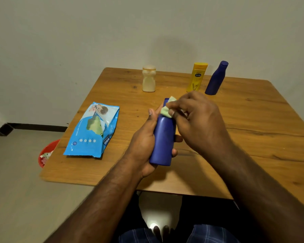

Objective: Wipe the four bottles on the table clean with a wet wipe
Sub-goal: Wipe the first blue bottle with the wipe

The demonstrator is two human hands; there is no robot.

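My left hand (pixel 144 139) grips a blue bottle (pixel 162 141) round its body, holding it above the wooden table (pixel 253 128). My right hand (pixel 198 118) pinches a pale green wet wipe (pixel 168 108) against the bottle's neck and shoulder. At the table's far side stand three more bottles: a cream one (pixel 149 78), a yellow one (pixel 197 77) and a dark blue one (pixel 216 78), all upright and apart from my hands.
A blue pack of wet wipes (pixel 93 132) lies on the table's left part with a wipe sticking out of its opening. A red bin (pixel 46 153) with scraps stands on the floor beyond the left edge. A wall runs behind the table.
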